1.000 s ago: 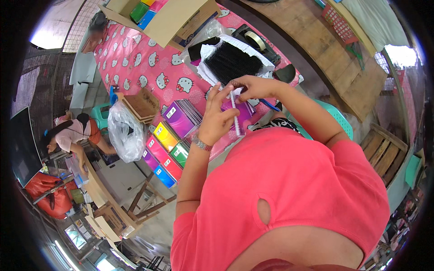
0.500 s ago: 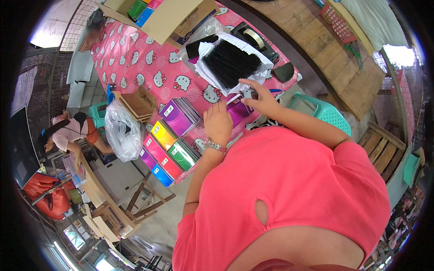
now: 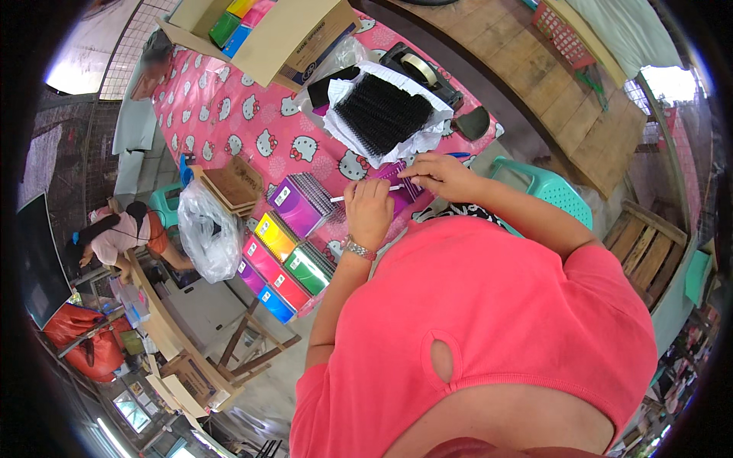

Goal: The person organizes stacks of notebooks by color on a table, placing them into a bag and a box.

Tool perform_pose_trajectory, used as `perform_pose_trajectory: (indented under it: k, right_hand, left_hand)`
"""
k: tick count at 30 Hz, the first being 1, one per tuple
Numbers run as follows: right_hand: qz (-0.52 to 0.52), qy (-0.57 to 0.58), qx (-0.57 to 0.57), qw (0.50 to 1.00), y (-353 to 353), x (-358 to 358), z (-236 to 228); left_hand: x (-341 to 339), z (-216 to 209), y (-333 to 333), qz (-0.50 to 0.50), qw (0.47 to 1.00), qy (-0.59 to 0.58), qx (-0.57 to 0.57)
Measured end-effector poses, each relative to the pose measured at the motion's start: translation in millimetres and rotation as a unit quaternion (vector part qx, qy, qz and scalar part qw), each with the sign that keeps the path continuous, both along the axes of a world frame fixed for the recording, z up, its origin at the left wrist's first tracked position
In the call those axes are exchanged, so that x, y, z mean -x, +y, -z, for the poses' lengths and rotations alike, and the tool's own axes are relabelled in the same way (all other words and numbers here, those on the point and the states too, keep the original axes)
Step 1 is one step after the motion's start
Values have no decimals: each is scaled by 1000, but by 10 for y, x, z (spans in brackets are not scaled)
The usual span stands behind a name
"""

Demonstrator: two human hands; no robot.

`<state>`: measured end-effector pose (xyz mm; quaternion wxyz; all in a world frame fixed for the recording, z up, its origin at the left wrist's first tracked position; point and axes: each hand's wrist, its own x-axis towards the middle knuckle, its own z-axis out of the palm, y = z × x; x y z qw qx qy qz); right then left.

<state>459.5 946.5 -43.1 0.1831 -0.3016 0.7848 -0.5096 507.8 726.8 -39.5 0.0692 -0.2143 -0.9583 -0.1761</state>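
Bright-covered notebooks [image 3: 224,29] in open brown cardboard box [image 3: 298,37]. Pinching slim white stick [image 3: 337,200] with left fingers [image 3: 368,191] over purple spiral-bound notebook [image 3: 402,200]; bending right fingers [image 3: 420,169], spread earlier, near it, with unclear grip.

L hand [image 3: 369,212] grips thin white rod [image 3: 394,188] over purple notebook [image 3: 402,201]; R hand [image 3: 441,175] w/ fingertips at same notebook's edge, nr rod tip. To L: stacks of spiral notebooks [image 3: 269,258], asst. colours, on pink patterned tablecloth [image 3: 221,99]. Beyond hands: blk coils [image 3: 385,113] on white paper [image 3: 440,128], tape dispenser [image 3: 450,93] just beside. Cardboard box [image 3: 294,38] far side, clear plastic bag [image 3: 211,240] L, green stool [image 3: 563,195] R.
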Motion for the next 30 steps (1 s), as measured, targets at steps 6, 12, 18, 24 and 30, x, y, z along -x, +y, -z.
perform_pose_trajectory:
  k: [6, 12, 18, 24, 30]
  right_hand:
    - [46, 94, 72, 992, -44, -37, 102]
    - [64, 119, 65, 989, -96, -104, 88]
    - [38, 123, 32, 991, -69, -44, 53]
    - [30, -196, -16, 980, -90, -24, -74]
    - [22, -45, -78, 996, -94, -68, -273]
  left_hand:
    - [-42, -13, 28, -11, 1000, 8, -11]
    - [-40, -44, 32, -9, 1000, -13, 0]
    - [-53, -36, 31, -12, 1000, -8, -2]
    - [-54, -32, 67, -13, 1000, -5, -11]
    - [-96, 23, 141, -8, 1000, 20, -5]
